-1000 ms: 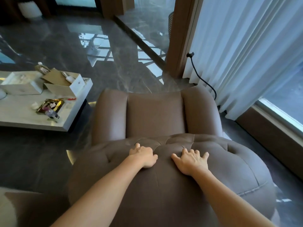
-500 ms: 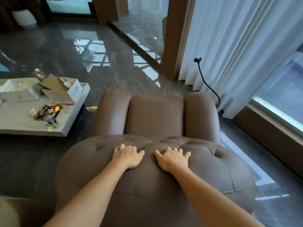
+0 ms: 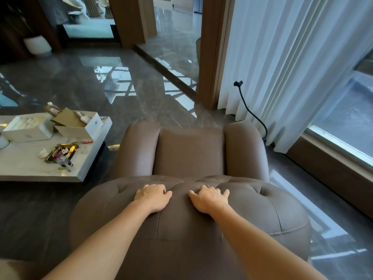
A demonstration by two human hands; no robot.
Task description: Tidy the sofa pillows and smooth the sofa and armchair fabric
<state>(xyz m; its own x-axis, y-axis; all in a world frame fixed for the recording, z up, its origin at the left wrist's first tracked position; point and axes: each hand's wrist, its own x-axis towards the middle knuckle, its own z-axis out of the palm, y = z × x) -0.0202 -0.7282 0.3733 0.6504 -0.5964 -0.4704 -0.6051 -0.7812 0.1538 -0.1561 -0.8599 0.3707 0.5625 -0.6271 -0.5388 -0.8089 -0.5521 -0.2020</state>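
Note:
I look down over the tufted back of a brown armchair [image 3: 262, 215] from behind it. Its seat cushion [image 3: 190, 150] and two rounded arms lie beyond the back. My left hand [image 3: 154, 197] rests palm down on the top of the back, fingers curled over the tufted seam. My right hand [image 3: 210, 199] lies flat beside it, a hand's width to the right, fingers slightly spread. Neither hand holds anything. No pillows are in view.
A white low table [image 3: 26, 166] stands left of the armchair with white boxes [image 3: 78, 126], a gold tray [image 3: 60, 152] and small items. White curtains [image 3: 292, 63] and a black cable [image 3: 252, 114] hang at the right by a window ledge. The floor is glossy dark marble.
Both hands have slid back toward me along the top of the chair back, staying side by side. My view has tilted up, showing more of the room.

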